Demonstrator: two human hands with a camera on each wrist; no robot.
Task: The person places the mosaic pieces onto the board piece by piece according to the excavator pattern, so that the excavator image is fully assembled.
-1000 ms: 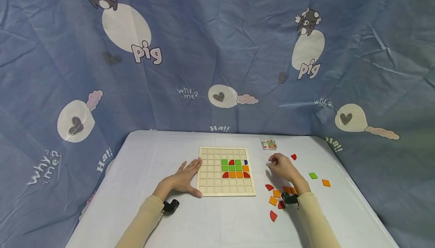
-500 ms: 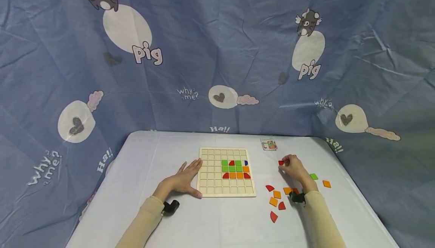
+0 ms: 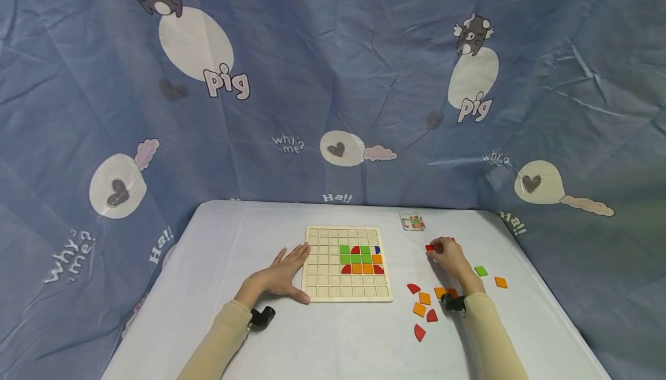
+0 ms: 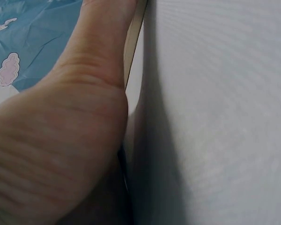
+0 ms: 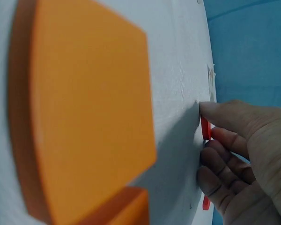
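My left hand (image 3: 283, 272) rests with spread fingers along the left edge of a wooden grid board (image 3: 322, 293). On the board's right half lie green squares (image 3: 355, 259), orange squares (image 3: 367, 269), red quarter-circles (image 3: 347, 269) and a small blue-and-white piece (image 3: 377, 250). To the right of the board, my right hand (image 3: 450, 257) pinches a red piece (image 5: 205, 128) between thumb and finger, low over the table. Part of that piece is hidden by the fingers. Another red piece (image 3: 452, 239) peeks out behind this hand.
Loose orange squares (image 3: 419, 309) and red quarter-circles (image 3: 420, 332) lie below the right hand. A green piece (image 3: 481, 271) and an orange piece (image 3: 500, 282) lie to its right. A small picture card (image 3: 413, 222) lies at the back. Patterned blue cloth (image 3: 333, 79) hangs behind the white table.
Since a second ago my right hand has moved right, away from the board, and a red piece now shows at its fingertips. My left hand has stayed in place.
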